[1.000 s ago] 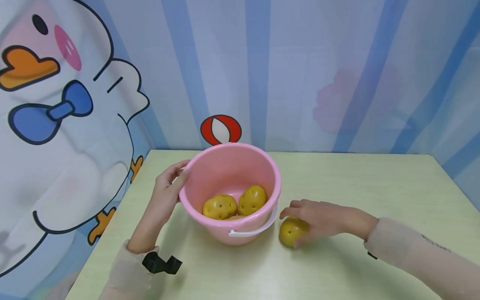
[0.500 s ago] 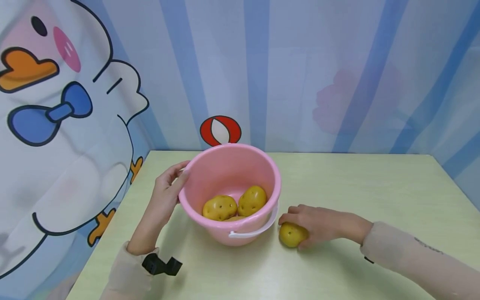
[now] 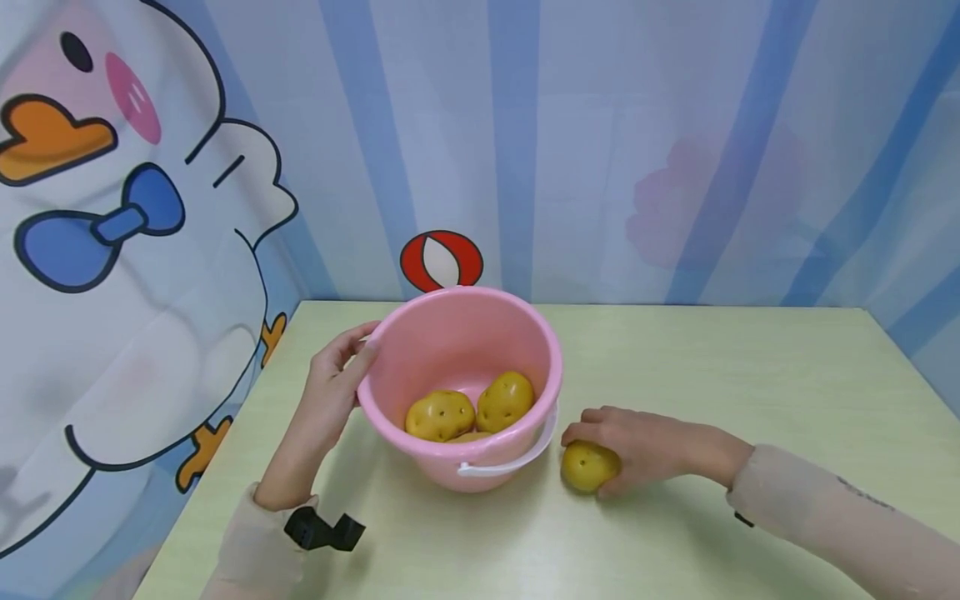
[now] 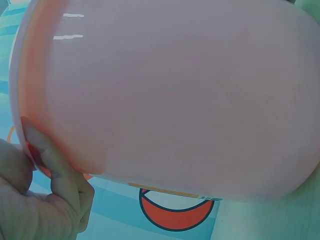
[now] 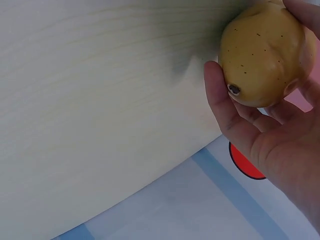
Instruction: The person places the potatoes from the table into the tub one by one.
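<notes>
A pink bucket (image 3: 465,333) stands tilted toward me on the table, with several potatoes (image 3: 440,416) at its bottom; one is mostly hidden behind the near rim. My left hand (image 3: 336,385) grips the bucket's left rim between thumb and fingers, as the left wrist view also shows around the bucket wall (image 4: 180,100). Just right of the bucket, my right hand (image 3: 637,450) holds another potato (image 3: 588,467) low at the tabletop. In the right wrist view, thumb and fingers curl round that potato (image 5: 265,55), which has a dark spot at one end.
The bucket's white handle (image 3: 510,461) hangs down on its near right side, between the bucket and my right hand. A pale wooden table (image 3: 720,367) lies beneath everything. Behind it hangs a striped blue cloth (image 3: 585,150) with a printed duck at the left.
My right hand has closed its fingers round the potato beside the bucket and shifted it very slightly to the right. The left hand and bucket have stayed in place.
</notes>
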Motion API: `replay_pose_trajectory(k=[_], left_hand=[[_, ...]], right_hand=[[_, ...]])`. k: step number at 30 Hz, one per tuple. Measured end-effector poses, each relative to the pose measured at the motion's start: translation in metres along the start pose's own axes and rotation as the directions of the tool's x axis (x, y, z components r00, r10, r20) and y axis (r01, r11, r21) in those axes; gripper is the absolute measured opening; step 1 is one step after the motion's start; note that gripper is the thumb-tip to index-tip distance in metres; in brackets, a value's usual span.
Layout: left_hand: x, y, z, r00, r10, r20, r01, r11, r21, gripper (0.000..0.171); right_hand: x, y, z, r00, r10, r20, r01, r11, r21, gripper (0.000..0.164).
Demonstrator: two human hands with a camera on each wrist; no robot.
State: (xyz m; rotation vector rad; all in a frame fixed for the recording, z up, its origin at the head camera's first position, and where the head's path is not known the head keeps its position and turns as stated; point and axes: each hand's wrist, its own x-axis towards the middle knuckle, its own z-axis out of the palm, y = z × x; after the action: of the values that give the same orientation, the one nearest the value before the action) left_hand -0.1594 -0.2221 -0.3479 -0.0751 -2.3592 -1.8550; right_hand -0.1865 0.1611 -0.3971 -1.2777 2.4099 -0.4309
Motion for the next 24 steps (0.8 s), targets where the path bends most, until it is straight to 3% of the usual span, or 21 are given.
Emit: replay_pose_trajectory(k=[11,24], left_hand=[[-0.001,0.001,0.0,1.0,0.006,0.001,-0.006,1.0,-0.002,0.042],[0.0,0.0,0.0,1.0,0.006,-0.003,-0.006,1.0,0.005,0.043]], right_hand=[[-0.007,0.002,-0.012,0.999,-0.019,-0.043,0.019,1.0,0.005,0.053],[-0.018,0.004,-0.043,0.997,0.004,-0.081,0.003,0.996,0.084,0.052]])
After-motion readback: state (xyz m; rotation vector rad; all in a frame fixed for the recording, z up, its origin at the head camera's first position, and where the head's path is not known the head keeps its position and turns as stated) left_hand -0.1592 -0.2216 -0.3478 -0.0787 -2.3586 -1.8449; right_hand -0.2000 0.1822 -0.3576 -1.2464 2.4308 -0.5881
